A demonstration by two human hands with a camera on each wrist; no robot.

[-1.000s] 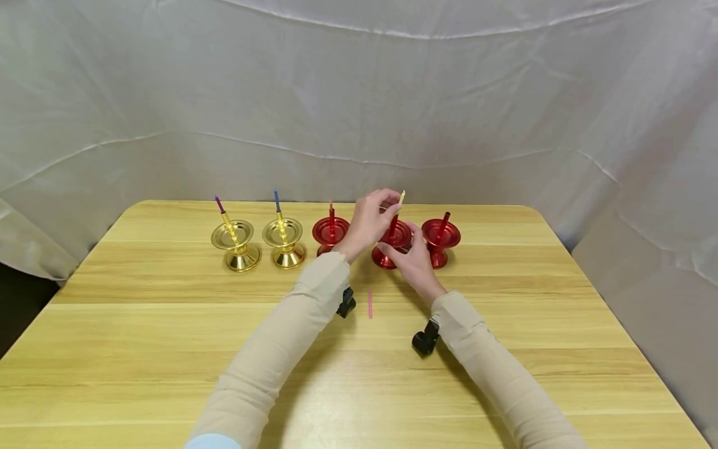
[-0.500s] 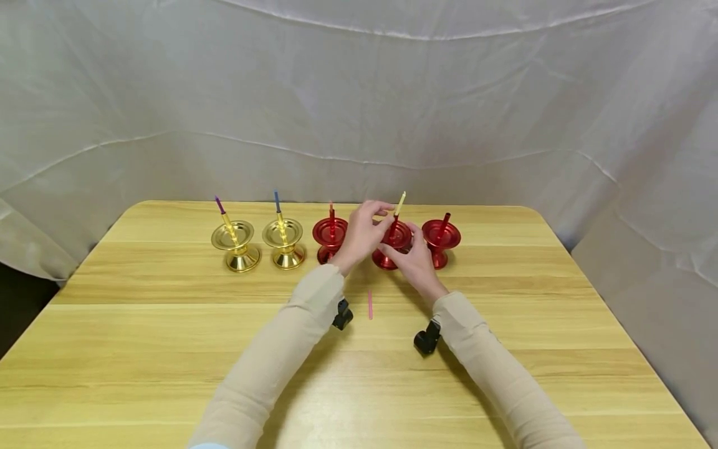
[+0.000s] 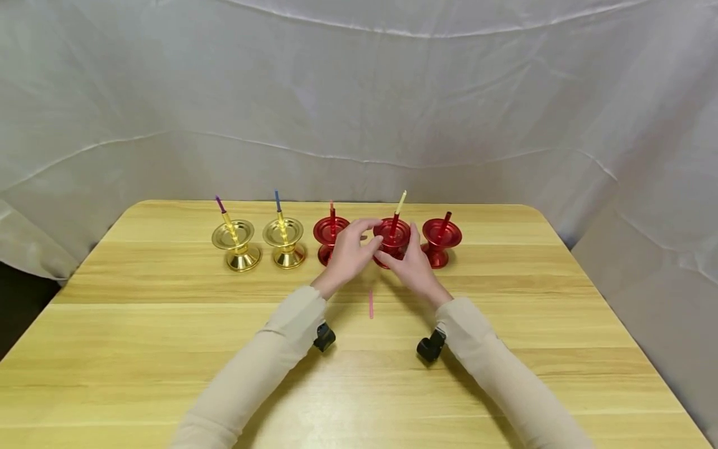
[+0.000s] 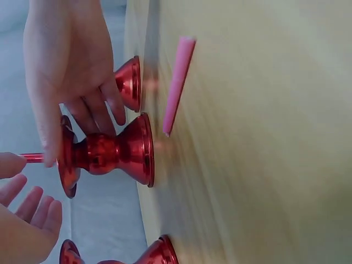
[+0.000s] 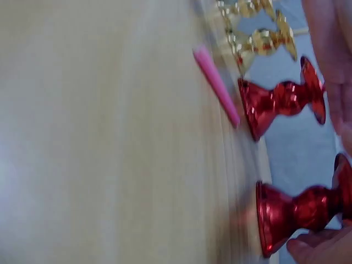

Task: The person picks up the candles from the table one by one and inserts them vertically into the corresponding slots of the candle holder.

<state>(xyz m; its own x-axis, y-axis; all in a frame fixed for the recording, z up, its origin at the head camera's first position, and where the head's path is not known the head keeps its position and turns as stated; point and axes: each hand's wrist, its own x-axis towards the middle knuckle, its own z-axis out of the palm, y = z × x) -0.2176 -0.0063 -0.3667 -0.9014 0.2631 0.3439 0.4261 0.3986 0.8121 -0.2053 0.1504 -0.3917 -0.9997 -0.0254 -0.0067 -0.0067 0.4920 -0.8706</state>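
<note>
Five candle holders stand in a row at the far side of the wooden table (image 3: 168, 349). The middle red holder (image 3: 392, 237) carries a tilted yellow candle (image 3: 400, 204). My right hand (image 3: 412, 262) grips this holder, thumb at the dish rim and fingers curled under it; the left wrist view shows these fingers (image 4: 104, 104) around the red holder (image 4: 110, 154). My left hand (image 3: 350, 252) sits just left of the dish with loose fingers and holds nothing. A pink candle (image 3: 370, 304) lies flat on the table between my wrists.
Two gold holders (image 3: 235, 240) (image 3: 283, 237) hold a purple and a blue candle. The left red holder (image 3: 330, 234) and the right red holder (image 3: 441, 237) each hold a red candle. White cloth hangs behind the table.
My left hand has let go of the yellow candle and dropped back toward me beside the dish. The candle stays standing in the middle red holder. My right hand stays on the holder.
</note>
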